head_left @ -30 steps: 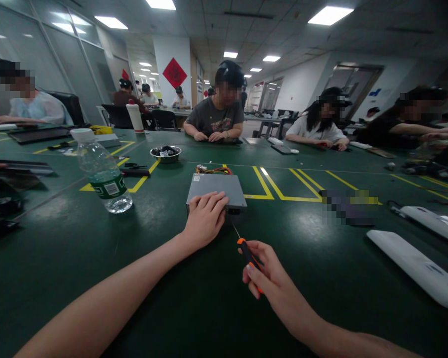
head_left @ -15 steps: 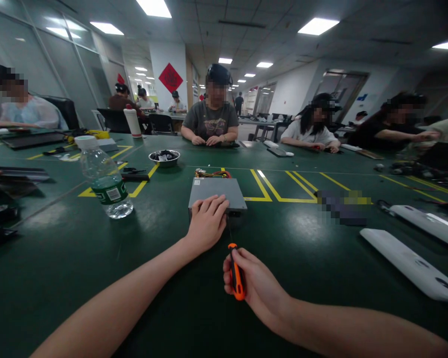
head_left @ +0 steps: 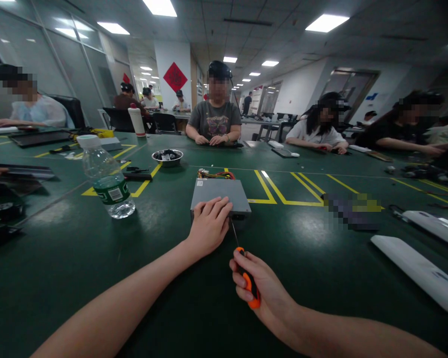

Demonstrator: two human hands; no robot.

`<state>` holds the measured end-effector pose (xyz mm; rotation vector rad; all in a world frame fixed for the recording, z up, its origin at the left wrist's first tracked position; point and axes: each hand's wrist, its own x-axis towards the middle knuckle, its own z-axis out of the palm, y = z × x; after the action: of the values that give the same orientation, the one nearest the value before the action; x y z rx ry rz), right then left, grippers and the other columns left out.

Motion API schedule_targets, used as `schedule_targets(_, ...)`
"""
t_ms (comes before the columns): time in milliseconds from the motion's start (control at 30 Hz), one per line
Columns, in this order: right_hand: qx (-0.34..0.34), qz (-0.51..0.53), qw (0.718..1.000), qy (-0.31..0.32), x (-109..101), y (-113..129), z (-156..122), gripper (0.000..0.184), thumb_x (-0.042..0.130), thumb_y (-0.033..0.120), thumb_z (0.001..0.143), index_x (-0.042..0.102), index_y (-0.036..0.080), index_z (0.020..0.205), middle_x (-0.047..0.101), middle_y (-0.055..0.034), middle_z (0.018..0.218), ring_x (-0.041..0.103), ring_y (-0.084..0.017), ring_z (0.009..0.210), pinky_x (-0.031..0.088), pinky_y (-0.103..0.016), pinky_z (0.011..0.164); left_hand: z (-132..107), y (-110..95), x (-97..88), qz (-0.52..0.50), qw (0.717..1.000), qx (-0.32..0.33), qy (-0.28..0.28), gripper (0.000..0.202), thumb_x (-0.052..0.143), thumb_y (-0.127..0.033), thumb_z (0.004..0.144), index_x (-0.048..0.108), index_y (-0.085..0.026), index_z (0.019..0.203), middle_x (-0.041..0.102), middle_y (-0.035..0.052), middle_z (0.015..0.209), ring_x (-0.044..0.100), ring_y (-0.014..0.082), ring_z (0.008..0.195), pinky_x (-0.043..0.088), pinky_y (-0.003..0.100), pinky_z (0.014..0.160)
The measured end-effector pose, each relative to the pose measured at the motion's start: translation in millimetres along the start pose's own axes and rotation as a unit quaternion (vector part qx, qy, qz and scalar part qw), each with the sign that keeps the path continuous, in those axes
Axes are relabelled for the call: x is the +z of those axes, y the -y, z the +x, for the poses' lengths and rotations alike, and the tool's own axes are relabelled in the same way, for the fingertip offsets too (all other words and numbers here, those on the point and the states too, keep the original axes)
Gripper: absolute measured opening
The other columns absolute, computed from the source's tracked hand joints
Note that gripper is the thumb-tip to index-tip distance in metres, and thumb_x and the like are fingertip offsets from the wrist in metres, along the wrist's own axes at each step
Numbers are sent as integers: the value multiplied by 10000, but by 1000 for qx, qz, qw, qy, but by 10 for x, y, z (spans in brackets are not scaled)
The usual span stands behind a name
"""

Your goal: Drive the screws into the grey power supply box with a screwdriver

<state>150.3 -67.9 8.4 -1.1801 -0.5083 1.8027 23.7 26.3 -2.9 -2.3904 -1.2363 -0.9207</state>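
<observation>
A grey metal computer power supply (head_left: 222,191) lies on the green table in front of me, its bundle of coloured cables (head_left: 216,174) at the far side. My left hand (head_left: 211,226) grips its near edge, fingers laid over the top and palm against the front. In my right hand (head_left: 259,278) is a screwdriver (head_left: 252,288) with an orange and black handle, fingers wrapped round it. Its thin shaft slants up to the unit's near face, beside a dark socket. Whether the tip touches a screw is too small to tell.
A water bottle (head_left: 110,181) stands to the left, near a metal bowl (head_left: 168,157) of dark small parts. White casings (head_left: 414,268) lie at the right. A person (head_left: 216,117) sits across the table, with others on both sides. Yellow tape (head_left: 298,203) marks the tabletop.
The screwdriver's handle has swung right and slightly down with my right hand, so its shaft slants more. My left hand stays on the power supply. The view has shifted slightly.
</observation>
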Motion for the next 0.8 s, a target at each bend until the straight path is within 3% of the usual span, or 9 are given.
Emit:
schedule_targets(200, 20, -8, 1000, 16, 17, 36, -41, 231, 469, 336, 853, 523, 144, 735, 524, 8, 616, 433, -43, 446, 314, -150, 404, 0, -2, 4, 2, 1000, -4, 3, 317, 404, -232, 869, 476, -221, 1178, 507, 47, 1285, 433, 218, 1173, 278, 411, 910)
schedule_targets(367, 50, 28, 998, 37, 7, 21, -15, 295, 382, 360, 882, 557, 123, 860, 504, 4, 603, 435, -59, 452, 326, -171, 423, 0, -2, 23, 5, 1000, -6, 0, 308, 402, -226, 874, 478, -222, 1173, 509, 40, 1285, 432, 213, 1170, 275, 411, 904)
schedule_targets(533, 32, 41, 999, 11, -6, -2, 27, 187, 508, 343, 809, 509, 156, 789, 510, 9, 636, 400, -48, 433, 246, -159, 379, 6, -1, 14, 5, 1000, -4, -3, 309, 407, -226, 873, 479, -223, 1174, 518, 40, 1273, 434, 209, 1167, 287, 403, 898)
schedule_targets(667, -4, 25, 1000, 13, -13, -43, 36, 199, 591, 337, 763, 481, 173, 747, 516, 23, 658, 430, -50, 471, 273, -158, 397, 7, -5, 1, 2, 1000, -8, -3, 305, 410, -223, 871, 481, -228, 1168, 519, 35, 1272, 433, 207, 1169, 284, 403, 906)
schedule_targets(800, 4, 29, 999, 19, -21, -52, 37, 236, 571, 394, 778, 498, 170, 759, 514, 27, 640, 432, -48, 463, 311, -167, 424, 7, -8, 5, -2, 1000, -12, -5, 300, 411, -222, 869, 485, -229, 1161, 527, 36, 1261, 439, 207, 1162, 285, 405, 906)
